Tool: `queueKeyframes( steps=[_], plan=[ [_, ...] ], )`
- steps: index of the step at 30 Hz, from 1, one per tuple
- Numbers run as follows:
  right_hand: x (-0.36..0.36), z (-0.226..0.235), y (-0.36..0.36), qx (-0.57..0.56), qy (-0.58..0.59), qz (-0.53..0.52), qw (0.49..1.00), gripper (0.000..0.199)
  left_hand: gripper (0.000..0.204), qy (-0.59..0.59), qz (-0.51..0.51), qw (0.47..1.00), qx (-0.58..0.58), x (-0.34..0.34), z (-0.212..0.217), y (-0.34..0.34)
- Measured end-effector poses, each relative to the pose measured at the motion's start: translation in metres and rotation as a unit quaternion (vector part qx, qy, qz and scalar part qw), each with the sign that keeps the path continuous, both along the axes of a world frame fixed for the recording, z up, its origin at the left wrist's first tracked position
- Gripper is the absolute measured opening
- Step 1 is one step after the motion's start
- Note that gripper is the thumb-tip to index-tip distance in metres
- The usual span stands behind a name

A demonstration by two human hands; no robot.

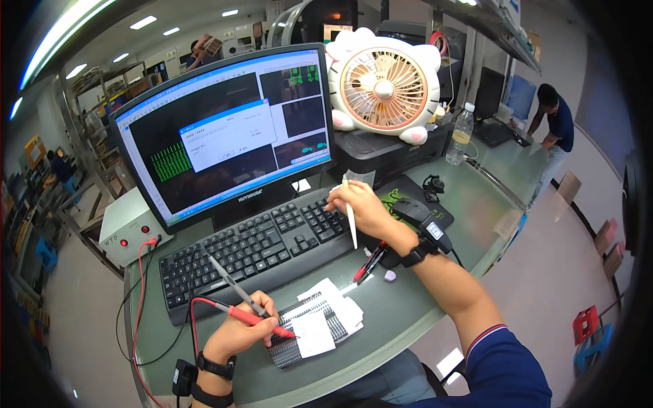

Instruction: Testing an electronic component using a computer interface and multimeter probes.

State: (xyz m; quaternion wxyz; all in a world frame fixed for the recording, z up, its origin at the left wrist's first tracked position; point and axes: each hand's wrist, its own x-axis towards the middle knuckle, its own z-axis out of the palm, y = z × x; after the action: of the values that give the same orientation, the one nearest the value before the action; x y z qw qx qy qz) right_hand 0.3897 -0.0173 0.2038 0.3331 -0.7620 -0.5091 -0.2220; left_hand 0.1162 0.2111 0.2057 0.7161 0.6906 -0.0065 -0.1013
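My left hand [246, 333] is closed around a red test probe [253, 317] and a slim grey pen-shaped probe [235, 285]. The red probe's tip points at a small white paper [315, 334], which lies on a dark, finely patterned flat piece [284, 349]. More white papers [347, 309] lie beside it. My right hand [364, 209] reaches over the right end of the black keyboard [258, 248], fingers bent at its number keys. A thin white stick [351, 221], like a pen, is held between those fingers.
Behind the keyboard stands a monitor [224, 136] with a dialog window. Left of it is a white box [130, 228] with red sockets and leads. A mouse [411, 209], pens [371, 264], a cat-shaped fan [383, 88] and a bottle [460, 134] are at right. A person [559, 122] bends beyond.
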Motion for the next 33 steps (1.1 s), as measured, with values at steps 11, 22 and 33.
queueKeyframes(
  steps=[11,22,33],
  plan=[
    [0.001,0.004,0.001,0.0,0.021,0.004,1.0,0.009,0.018,0.002,-0.006,1.0,0.007,0.001,-0.003,0.004],
    [-0.005,0.009,0.005,-0.016,0.022,0.043,0.999,0.01,0.018,0.002,0.0,1.0,-0.01,-0.001,-0.004,0.003],
    [0.004,0.008,0.013,-0.057,0.017,-0.041,0.997,0.011,0.018,0.003,-0.004,1.0,-0.003,0.0,-0.001,0.001]
  ],
)
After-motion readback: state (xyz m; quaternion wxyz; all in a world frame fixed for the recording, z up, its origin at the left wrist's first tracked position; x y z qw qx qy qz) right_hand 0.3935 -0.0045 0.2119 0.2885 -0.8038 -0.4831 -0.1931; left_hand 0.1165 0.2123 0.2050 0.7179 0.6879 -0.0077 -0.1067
